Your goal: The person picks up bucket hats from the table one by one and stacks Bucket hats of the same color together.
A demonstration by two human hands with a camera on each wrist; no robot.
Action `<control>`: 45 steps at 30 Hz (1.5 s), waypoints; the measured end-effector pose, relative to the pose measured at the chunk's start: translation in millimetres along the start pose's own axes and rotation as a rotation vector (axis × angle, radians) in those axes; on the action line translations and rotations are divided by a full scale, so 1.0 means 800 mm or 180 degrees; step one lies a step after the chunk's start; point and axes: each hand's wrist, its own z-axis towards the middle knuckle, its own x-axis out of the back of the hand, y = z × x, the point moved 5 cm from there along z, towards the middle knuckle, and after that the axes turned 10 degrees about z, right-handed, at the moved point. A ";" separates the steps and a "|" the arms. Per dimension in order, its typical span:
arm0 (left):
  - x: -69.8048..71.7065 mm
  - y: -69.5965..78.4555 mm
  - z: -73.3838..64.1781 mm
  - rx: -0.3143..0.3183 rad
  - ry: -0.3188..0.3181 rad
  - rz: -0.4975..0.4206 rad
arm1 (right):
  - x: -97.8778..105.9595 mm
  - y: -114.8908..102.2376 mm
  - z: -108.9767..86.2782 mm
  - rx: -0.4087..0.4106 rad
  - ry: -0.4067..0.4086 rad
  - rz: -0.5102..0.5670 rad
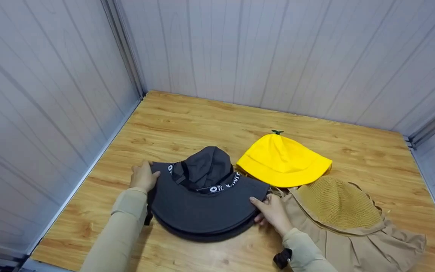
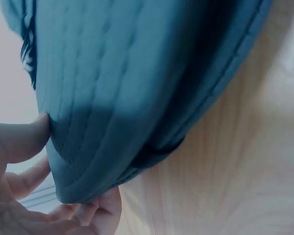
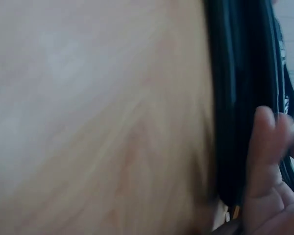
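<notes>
A dark grey sun hat (image 1: 202,211) with a wide brim lies in front of me, its soft crown flopped toward the back and white lettering along its inner band. The brim shows two layers, one over the other. My left hand (image 1: 143,176) pinches the left corner of the brim, thumb on top; the left wrist view shows stitched rows on the brim (image 2: 103,98) and fingers curled under its tip. On the opposite side my right hand (image 1: 274,212) grips the brim's right edge, thumb above and fingers below. In the right wrist view the dark brim (image 3: 230,122) stands beside the thumb.
A yellow bucket hat (image 1: 283,160) with a small green sprout on top sits behind and right of the grey one. Overlapping it at the right is a tan hat (image 1: 338,204) with a knitted crown and pleated brim. Pale panel walls (image 1: 263,53) border the wooden table (image 1: 187,113).
</notes>
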 end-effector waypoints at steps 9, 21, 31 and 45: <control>-0.010 -0.005 0.004 0.0091 -0.0032 0.0009 | -0.003 -0.004 0.004 0.0135 0.0018 -0.0829; -0.014 -0.004 0.006 0.0155 -0.0231 -0.0181 | -0.020 -0.024 0.000 0.0672 0.0077 -0.2317; -0.017 -0.001 0.015 0.0178 -0.0319 -0.0099 | -0.027 -0.028 0.002 0.0963 0.0083 -0.2785; -0.023 -0.007 0.011 0.0244 -0.0255 0.0017 | -0.031 -0.023 0.001 0.1233 0.0141 -0.2925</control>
